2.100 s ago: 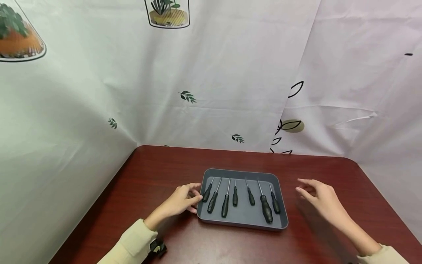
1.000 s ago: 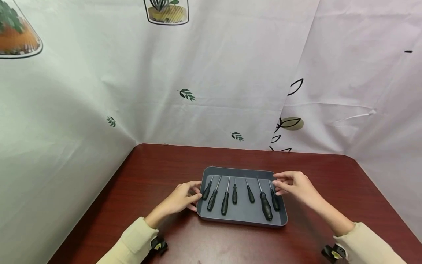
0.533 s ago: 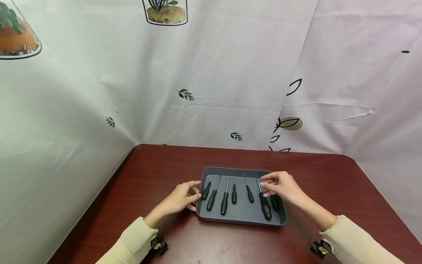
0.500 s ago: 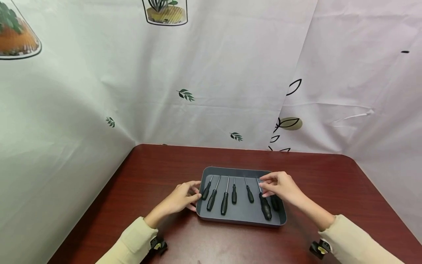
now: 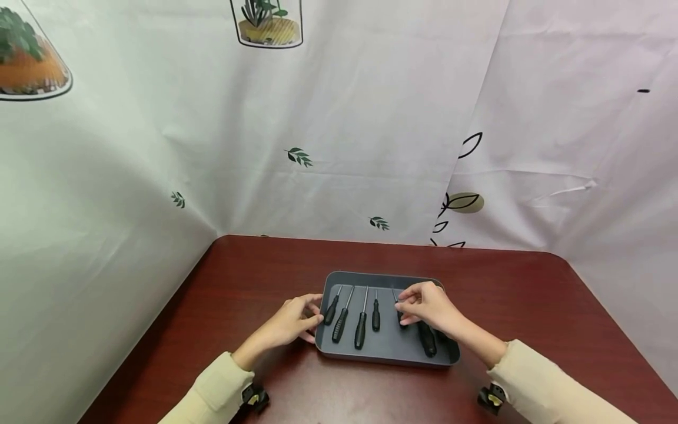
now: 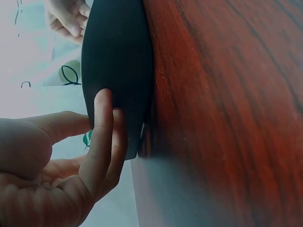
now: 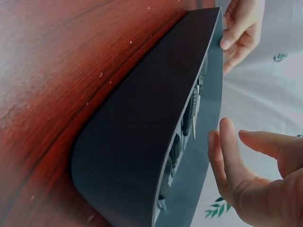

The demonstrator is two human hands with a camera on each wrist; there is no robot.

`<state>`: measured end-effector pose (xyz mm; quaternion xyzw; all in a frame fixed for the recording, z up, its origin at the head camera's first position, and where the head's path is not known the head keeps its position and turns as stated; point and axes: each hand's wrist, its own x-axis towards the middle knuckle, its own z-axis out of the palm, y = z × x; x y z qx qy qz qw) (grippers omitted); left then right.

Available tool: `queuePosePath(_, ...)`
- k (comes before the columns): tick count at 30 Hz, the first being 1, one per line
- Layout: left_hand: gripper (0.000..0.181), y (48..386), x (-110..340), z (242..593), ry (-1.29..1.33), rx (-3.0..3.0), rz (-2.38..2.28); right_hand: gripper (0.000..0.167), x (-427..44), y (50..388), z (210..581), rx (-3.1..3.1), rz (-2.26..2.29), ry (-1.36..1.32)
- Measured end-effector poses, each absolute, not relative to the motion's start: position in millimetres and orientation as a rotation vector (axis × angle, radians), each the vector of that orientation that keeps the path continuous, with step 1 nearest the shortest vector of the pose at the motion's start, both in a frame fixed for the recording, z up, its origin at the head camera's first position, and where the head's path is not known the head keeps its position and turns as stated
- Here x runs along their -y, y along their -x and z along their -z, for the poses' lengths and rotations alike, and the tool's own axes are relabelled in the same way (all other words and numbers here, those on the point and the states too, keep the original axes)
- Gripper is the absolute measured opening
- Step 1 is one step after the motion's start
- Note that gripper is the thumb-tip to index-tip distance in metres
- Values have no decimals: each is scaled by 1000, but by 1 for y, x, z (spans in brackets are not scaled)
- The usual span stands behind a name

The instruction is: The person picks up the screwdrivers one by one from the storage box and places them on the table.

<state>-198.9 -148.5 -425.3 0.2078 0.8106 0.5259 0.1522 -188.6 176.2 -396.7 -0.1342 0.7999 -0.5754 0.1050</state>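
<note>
A shallow dark grey tray [image 5: 389, 348] sits on the table with several black-handled screwdrivers lying in a row inside. My left hand [image 5: 288, 323] grips its left end; in the left wrist view the thumb is at the rim and fingers [image 6: 103, 113] lie along the outer wall. Over the tray's right part hovers my right hand [image 5: 428, 306], its fingers loosely bent and nothing held. It is nearest to a small screwdriver [image 5: 401, 323], partly covered by the fingertips. The thick-handled screwdriver [image 5: 426, 340] shows below the palm, while the rightmost one is mostly hidden by the hand.
The reddish-brown wooden table [image 5: 275, 259] extends around the tray on all sides. Behind it and to both sides hangs a pale printed cloth [image 5: 344, 118]. A small black device [image 5: 255, 397] is strapped at the left wrist, another device [image 5: 491, 398] at the right.
My right hand has moved left from beside the tray, passing over the rightmost screwdrivers to above the small one. My left hand, the tray and the screwdrivers have stayed put.
</note>
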Motion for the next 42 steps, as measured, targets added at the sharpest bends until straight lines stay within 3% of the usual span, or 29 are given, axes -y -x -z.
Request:
queuePosePath(9, 53, 201, 150, 425, -588, -2325, -1482, 35, -161, 192, 399, -2408, 1650, 360)
queuePosePath(26, 52, 202, 149, 425, -592, -2315, -1486, 26, -139, 200, 406, -2439, 1573, 248)
queuePosePath(34, 53, 201, 152, 425, -577, -2308, -1484, 32, -131, 203, 411, -2485, 1523, 195)
queuePosePath(42, 52, 201, 151, 428, -589, -2300, -1501, 24, -124, 206, 417, -2659, 1347, 149)
